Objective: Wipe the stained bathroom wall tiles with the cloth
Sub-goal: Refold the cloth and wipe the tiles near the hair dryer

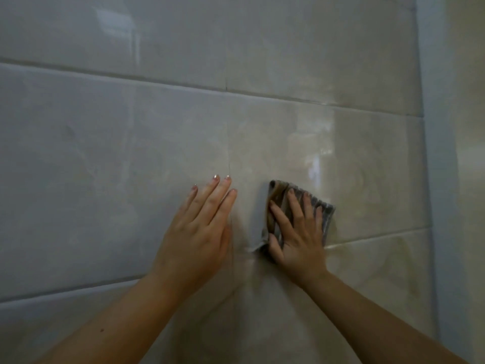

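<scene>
Glossy beige-grey wall tiles [131, 158] fill the view, split by horizontal grout lines. A folded grey and brown cloth [326, 214] lies flat against the tile right of centre. My right hand [299, 232] presses on the cloth with its fingers spread and straight, covering most of it. To the left of it, my left hand [202, 229] rests flat on the bare tile with straight fingers, a small gap away from the cloth. Faint brownish smears show on the tiles [388, 271] to the right and below the cloth.
A pale vertical corner strip [433, 153] runs down the right side, where the tiled wall meets another wall [469, 153]. A thin vertical grout line [228, 164] runs above my left fingertips. Light reflects off the tile [315, 166] above the cloth.
</scene>
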The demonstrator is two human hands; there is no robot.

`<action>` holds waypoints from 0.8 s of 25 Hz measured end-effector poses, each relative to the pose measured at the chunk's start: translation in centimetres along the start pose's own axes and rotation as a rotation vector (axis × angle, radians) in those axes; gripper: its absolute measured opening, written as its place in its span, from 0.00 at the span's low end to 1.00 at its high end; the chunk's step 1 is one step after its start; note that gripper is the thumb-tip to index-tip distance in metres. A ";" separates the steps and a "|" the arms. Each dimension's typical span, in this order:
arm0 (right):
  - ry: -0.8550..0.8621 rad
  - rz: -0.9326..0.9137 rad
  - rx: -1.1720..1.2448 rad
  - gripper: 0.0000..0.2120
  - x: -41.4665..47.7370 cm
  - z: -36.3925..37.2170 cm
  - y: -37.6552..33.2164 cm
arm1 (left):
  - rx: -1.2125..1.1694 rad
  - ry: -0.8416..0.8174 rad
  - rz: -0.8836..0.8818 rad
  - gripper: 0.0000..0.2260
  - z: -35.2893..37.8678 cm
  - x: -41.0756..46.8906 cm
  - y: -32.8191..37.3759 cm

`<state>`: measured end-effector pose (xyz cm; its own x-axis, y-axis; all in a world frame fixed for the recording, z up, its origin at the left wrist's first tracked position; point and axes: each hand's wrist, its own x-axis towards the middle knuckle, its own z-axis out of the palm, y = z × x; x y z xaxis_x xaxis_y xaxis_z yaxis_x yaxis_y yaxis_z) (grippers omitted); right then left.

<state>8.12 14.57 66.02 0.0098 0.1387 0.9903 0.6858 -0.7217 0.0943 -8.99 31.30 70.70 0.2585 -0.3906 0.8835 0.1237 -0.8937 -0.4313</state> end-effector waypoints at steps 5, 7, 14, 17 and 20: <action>-0.005 0.288 -0.016 0.35 0.9 0.1 3.8 | 0.072 -0.034 -0.025 0.23 2.5 1.5 4.0; -0.055 -0.013 -0.029 0.35 2.1 -0.1 4.7 | 0.104 -0.060 -0.024 0.23 3.8 2.4 5.8; 0.042 0.215 -0.011 0.33 3.6 -0.2 12.8 | 0.219 -0.087 -0.048 0.25 6.4 7.0 10.0; -0.040 -0.047 -0.028 0.38 3.2 -0.3 11.8 | 0.225 -0.131 -0.060 0.28 7.3 8.1 10.4; -0.106 -0.031 0.076 0.34 11.2 -1.2 13.5 | 0.259 -0.161 -0.130 0.33 7.7 9.5 9.9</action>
<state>16.57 5.54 78.47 0.0618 0.2337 0.9704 0.7402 -0.6629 0.1125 2.07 20.46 73.37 0.3701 -0.2182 0.9030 0.3997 -0.8400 -0.3668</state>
